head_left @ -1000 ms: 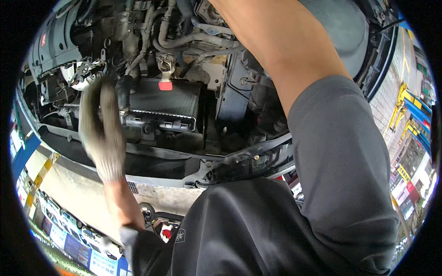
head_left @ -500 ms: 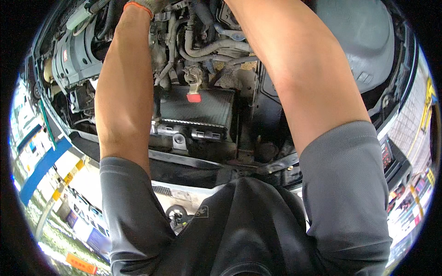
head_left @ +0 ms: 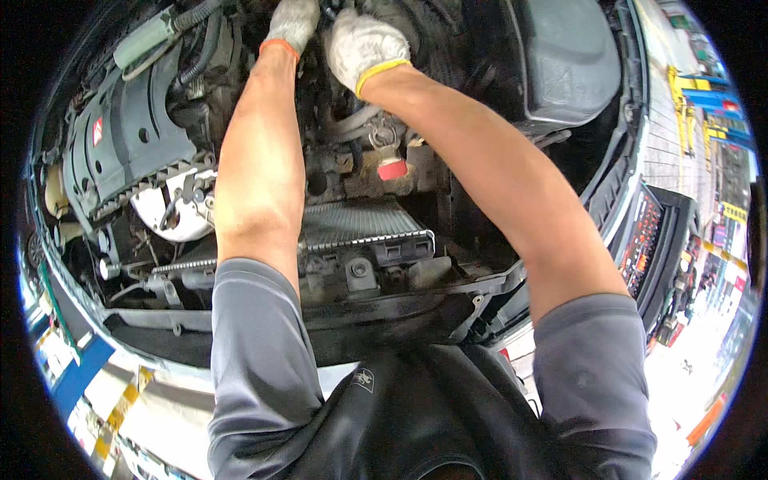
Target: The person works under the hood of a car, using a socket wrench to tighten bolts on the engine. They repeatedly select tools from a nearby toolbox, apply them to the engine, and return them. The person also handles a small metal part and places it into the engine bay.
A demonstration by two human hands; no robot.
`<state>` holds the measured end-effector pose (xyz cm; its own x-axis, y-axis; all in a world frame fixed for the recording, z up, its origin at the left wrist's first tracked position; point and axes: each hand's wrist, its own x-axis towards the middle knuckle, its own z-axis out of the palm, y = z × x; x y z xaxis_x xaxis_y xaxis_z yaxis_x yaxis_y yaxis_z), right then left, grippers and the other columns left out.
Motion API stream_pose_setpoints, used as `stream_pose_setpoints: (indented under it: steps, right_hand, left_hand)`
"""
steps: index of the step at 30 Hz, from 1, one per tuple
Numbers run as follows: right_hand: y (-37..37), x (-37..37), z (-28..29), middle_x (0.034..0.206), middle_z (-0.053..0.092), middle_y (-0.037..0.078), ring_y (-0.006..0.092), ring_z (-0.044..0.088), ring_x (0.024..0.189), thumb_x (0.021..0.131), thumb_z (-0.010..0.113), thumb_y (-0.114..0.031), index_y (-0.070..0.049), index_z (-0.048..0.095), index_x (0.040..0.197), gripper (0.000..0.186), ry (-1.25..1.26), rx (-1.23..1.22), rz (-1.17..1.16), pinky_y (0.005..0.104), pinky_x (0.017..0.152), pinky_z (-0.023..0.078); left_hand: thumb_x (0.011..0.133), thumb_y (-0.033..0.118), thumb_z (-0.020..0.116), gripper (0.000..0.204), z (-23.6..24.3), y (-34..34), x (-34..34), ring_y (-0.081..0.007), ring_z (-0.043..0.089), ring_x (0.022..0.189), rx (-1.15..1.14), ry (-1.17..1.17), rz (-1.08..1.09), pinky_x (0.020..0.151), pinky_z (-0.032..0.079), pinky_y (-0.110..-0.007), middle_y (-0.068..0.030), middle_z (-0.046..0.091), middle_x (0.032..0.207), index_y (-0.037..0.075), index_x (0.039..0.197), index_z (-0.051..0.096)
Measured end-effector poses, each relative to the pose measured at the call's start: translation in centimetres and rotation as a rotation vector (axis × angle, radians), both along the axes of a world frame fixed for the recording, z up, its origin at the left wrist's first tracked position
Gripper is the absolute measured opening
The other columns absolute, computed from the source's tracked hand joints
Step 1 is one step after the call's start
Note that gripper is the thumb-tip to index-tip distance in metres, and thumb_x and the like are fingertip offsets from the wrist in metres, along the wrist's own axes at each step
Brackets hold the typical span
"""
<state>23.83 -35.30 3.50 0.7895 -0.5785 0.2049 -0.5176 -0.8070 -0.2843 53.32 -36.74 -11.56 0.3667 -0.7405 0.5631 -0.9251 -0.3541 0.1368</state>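
Note:
Both my hands wear whitish knitted work gloves and reach deep into an open engine bay, at the top edge of the view. My left hand [head_left: 294, 22] has an orange cuff; its fingers run out of the picture, so their grip is hidden. Close beside it, my right hand [head_left: 366, 50], with a yellow cuff, is closed, with a short dark piece showing by its fingertips. What it holds cannot be made out. Below my right wrist are a grey corrugated hose [head_left: 352, 122] and a metal bracket with a red tab [head_left: 392, 170].
A radiator [head_left: 360, 224] lies behind the front crossmember [head_left: 360, 316]. To the left sits a grey engine cover [head_left: 120, 136] beside a white metal shield [head_left: 172, 212]. At right are a large dark plastic housing [head_left: 568, 64] and, outside the car, an open tool case [head_left: 644, 248].
The view has shifted, and my right hand has come into sight beside my left. More of the left glove shows. My forearms now converge toward the top middle.

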Motion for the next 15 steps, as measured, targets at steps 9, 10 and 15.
stream_pose_setpoints:
  steps: [9,10,15]
  right_hand:
    - [-2.0,-1.0,-0.9,0.117,0.082,0.027,0.0456,0.081,0.11,0.107,0.055,-0.015,0.0,0.068,0.129,0.029,0.182,-0.105,0.011,0.0587,0.094,0.065]
    - [-2.3,-0.9,-0.9,0.117,0.082,0.028,0.0482,0.08,0.11,0.108,0.053,-0.014,0.001,0.067,0.13,0.03,0.186,-0.125,0.05,0.0592,0.094,0.064]
    - [-12.6,-3.4,-2.0,0.098,0.083,0.014,0.0259,0.082,0.084,0.109,0.064,-0.018,-0.004,0.074,0.12,0.021,0.354,-0.797,0.288,0.0416,0.065,0.064]
  left_hand:
    - [0.12,0.044,0.043,0.051,3.7,-1.1,-7.3,-0.0451,0.069,0.122,-0.3,0.828,-0.169,0.103,0.054,-0.045,-0.0273,0.076,0.126,0.009,0.135,0.076]
    - [0.12,0.045,0.046,0.051,3.5,-1.0,-6.9,-0.0442,0.07,0.119,-0.299,0.804,-0.172,0.101,0.054,-0.046,-0.0269,0.077,0.124,0.007,0.134,0.076]
    - [0.113,0.051,0.06,0.055,9.2,-0.3,-13.4,-0.0389,0.074,0.107,-0.436,1.456,-0.156,0.094,0.056,-0.046,-0.0247,0.08,0.115,0.0,0.125,0.079]
